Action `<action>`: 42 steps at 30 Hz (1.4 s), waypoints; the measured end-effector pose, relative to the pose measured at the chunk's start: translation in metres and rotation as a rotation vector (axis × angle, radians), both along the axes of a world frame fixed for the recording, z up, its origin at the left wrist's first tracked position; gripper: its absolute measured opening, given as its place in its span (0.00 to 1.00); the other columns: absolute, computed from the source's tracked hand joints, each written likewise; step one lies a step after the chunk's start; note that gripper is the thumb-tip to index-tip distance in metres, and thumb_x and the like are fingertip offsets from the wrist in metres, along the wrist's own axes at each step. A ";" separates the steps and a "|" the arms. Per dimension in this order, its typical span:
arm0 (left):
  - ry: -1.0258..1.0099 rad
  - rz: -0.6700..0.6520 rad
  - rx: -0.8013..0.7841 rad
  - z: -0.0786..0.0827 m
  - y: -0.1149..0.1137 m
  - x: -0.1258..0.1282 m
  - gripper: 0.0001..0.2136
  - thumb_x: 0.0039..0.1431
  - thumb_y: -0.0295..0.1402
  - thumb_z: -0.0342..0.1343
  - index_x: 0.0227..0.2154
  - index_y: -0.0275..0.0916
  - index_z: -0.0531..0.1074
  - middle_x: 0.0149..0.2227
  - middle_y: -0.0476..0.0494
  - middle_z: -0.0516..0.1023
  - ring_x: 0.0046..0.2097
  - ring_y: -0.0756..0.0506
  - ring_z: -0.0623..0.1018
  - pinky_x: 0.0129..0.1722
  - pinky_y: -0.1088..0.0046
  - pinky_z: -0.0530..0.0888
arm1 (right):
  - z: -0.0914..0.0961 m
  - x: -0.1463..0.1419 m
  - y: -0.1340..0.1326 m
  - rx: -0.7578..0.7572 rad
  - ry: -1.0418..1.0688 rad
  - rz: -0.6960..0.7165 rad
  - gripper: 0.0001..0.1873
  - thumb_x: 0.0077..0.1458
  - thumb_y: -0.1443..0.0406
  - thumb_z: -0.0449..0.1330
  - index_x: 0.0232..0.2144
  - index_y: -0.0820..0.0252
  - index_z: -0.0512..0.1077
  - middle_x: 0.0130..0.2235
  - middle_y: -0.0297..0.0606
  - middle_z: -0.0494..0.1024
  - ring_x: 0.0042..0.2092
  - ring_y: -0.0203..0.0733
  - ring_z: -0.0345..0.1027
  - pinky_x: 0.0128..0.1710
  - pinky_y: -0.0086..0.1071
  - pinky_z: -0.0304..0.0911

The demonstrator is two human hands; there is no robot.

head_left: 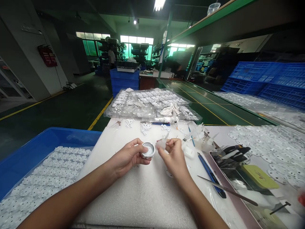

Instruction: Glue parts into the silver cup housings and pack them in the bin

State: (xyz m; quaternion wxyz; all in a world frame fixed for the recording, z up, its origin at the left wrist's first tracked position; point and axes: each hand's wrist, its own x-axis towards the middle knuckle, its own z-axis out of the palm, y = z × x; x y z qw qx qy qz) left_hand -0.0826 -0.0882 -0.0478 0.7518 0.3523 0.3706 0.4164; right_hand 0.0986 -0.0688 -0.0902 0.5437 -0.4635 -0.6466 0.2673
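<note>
My left hand [127,157] is closed around a small round silver part [148,150] with a white face, held just above the white foam mat [143,194]. My right hand [173,156] is right beside it, fingers pinched on a small translucent white piece [162,143] near the round part's right edge. Both forearms reach in from the bottom of the view.
A blue bin [35,149] of white round parts sits at the left. Clear trays of white parts [150,103] lie at the back. Tweezers [226,190], a blue knife [211,175], a tool tray [238,162] and more white discs [269,143] are at the right.
</note>
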 end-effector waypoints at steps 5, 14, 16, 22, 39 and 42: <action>-0.009 -0.008 0.006 0.000 -0.001 0.001 0.11 0.52 0.27 0.59 0.27 0.38 0.59 0.31 0.44 0.73 0.32 0.50 0.74 0.30 0.77 0.74 | -0.014 -0.010 -0.004 -0.006 -0.203 0.100 0.17 0.45 0.67 0.62 0.29 0.54 0.55 0.27 0.28 0.67 0.25 0.40 0.64 0.22 0.33 0.61; -0.052 -0.022 0.014 0.005 -0.006 -0.001 0.11 0.52 0.28 0.59 0.28 0.38 0.59 0.31 0.46 0.72 0.32 0.50 0.75 0.28 0.78 0.72 | 0.020 0.028 0.003 0.243 -0.161 -0.116 0.20 0.47 0.62 0.65 0.36 0.54 0.56 0.41 0.39 0.68 0.38 0.42 0.68 0.34 0.38 0.67; -0.061 -0.040 0.012 0.008 -0.009 -0.001 0.11 0.53 0.29 0.59 0.28 0.38 0.59 0.32 0.47 0.72 0.32 0.49 0.75 0.28 0.79 0.71 | 0.030 0.053 0.010 0.484 -0.168 -0.448 0.16 0.48 0.64 0.63 0.34 0.56 0.58 0.38 0.39 0.67 0.34 0.39 0.65 0.30 0.34 0.64; -0.066 -0.097 -0.002 0.008 -0.018 0.003 0.10 0.53 0.28 0.59 0.28 0.38 0.59 0.31 0.46 0.72 0.32 0.49 0.75 0.26 0.79 0.70 | 0.016 0.115 0.044 0.116 -0.432 -0.915 0.19 0.49 0.63 0.55 0.43 0.66 0.62 0.45 0.53 0.64 0.34 0.43 0.62 0.38 0.44 0.61; -0.046 -0.050 -0.012 0.003 -0.016 0.004 0.10 0.54 0.28 0.57 0.27 0.38 0.58 0.31 0.46 0.72 0.31 0.50 0.75 0.26 0.79 0.69 | 0.048 0.041 -0.004 0.526 0.350 -0.397 0.07 0.60 0.61 0.54 0.37 0.58 0.61 0.32 0.33 0.67 0.24 0.32 0.60 0.21 0.28 0.56; -0.050 -0.032 -0.020 0.004 -0.016 0.005 0.10 0.53 0.27 0.56 0.27 0.38 0.57 0.30 0.46 0.72 0.30 0.50 0.74 0.25 0.80 0.68 | 0.048 0.009 -0.025 0.439 0.406 -0.051 0.02 0.62 0.65 0.50 0.38 0.57 0.62 0.32 0.32 0.68 0.25 0.32 0.63 0.21 0.26 0.57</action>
